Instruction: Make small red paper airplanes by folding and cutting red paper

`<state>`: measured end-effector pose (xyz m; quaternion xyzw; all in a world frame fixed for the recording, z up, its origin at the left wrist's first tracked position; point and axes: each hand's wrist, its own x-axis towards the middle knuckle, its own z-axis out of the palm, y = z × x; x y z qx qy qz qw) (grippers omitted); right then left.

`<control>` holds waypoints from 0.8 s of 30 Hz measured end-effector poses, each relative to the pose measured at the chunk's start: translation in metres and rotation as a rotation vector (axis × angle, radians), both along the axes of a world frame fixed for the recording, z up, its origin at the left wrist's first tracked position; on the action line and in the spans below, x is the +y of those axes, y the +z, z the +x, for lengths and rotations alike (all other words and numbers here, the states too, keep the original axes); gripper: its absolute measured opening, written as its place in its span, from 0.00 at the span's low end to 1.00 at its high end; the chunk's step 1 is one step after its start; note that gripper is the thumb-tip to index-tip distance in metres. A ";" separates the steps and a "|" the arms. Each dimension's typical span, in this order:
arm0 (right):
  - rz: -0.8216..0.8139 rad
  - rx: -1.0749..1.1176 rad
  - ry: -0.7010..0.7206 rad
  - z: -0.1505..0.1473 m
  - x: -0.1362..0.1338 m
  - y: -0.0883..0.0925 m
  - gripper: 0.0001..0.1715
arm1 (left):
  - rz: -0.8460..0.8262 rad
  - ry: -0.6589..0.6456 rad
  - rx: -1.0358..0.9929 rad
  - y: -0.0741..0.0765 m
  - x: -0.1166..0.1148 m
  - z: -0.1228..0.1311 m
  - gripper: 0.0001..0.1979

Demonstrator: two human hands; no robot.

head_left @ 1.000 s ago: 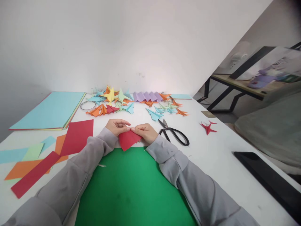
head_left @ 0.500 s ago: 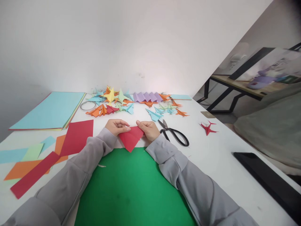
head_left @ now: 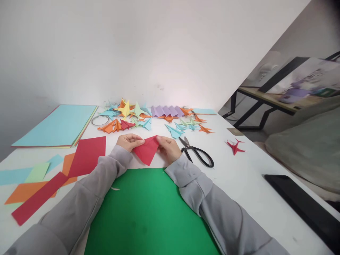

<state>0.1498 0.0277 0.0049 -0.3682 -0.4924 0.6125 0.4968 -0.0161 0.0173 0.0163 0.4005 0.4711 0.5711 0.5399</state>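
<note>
A red sheet of paper (head_left: 147, 150), creased and coming to a point at the bottom, is held up between my two hands. My left hand (head_left: 129, 142) pinches its left corner with thumb and fingers. At the upper right corner, my right hand (head_left: 169, 147) grips the same paper; some of its fingers are hidden behind it. Below the paper lies a green mat (head_left: 151, 209) on the white table. Black-handled scissors (head_left: 196, 150) rest just right of my right hand, their blades partly apart.
Folded paper planes (head_left: 124, 113) crowd the back by the wall, beside a purple pleated paper (head_left: 167, 111). Left are a stack of coloured sheets (head_left: 57, 124), a red rectangle (head_left: 89, 156) and loose strips. Right lie a red folded plane (head_left: 235, 147) and a black flat object (head_left: 300, 205).
The red paper has tilted, its right corner now higher and its bottom point raised slightly. My right hand's fingers have shifted along the edge. Both hands keep hold of it.
</note>
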 end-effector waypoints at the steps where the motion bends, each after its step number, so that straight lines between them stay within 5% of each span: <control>1: 0.017 -0.021 0.032 0.000 -0.001 0.000 0.22 | -0.005 0.003 -0.011 -0.001 0.001 0.000 0.14; 8: -0.058 0.107 -0.140 0.001 0.003 -0.007 0.18 | 0.043 -0.177 0.086 -0.004 -0.003 0.002 0.16; 12: -0.037 0.104 -0.173 0.002 0.003 -0.004 0.20 | 0.016 -0.123 0.011 -0.005 0.000 0.000 0.17; 19: 0.353 -0.183 -0.145 0.003 -0.006 -0.003 0.31 | -0.025 -0.016 -0.108 -0.003 0.002 -0.001 0.17; 24: 0.565 -0.408 0.019 -0.002 -0.011 -0.005 0.19 | -0.020 -0.051 -0.054 -0.001 -0.001 0.001 0.20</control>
